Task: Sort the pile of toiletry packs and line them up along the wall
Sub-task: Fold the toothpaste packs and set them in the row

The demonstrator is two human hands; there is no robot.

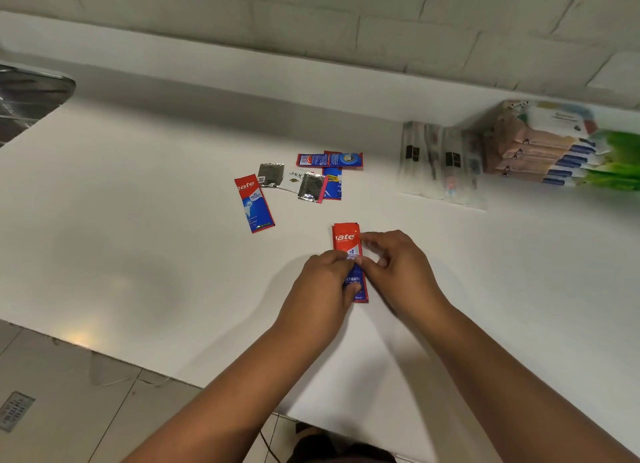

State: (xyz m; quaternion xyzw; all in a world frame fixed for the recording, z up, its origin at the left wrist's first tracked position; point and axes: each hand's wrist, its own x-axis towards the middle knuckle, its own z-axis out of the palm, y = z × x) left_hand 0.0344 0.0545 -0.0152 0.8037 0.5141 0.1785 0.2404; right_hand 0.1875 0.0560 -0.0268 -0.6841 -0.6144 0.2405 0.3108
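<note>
A red and blue toothpaste sachet [347, 238] lies on the white counter [145, 220] in front of me. My left hand [320, 289] and my right hand [398, 268] both pinch it at its middle, one from each side. Farther back lies another toothpaste sachet [254, 203], alone at the left. Beside it sits a small pile: two silver sachets [271, 174] [311, 187], a white Dove sachet [294, 178] and two more toothpaste sachets [329, 159] [333, 184].
Clear-wrapped packs [440, 161] lie against the wall [311, 23] at the right, next to a stack of tissue packs [554, 151]. A steel sink [27, 95] is at the far left. The counter's front edge runs diagonally below my arms, tiled floor beyond.
</note>
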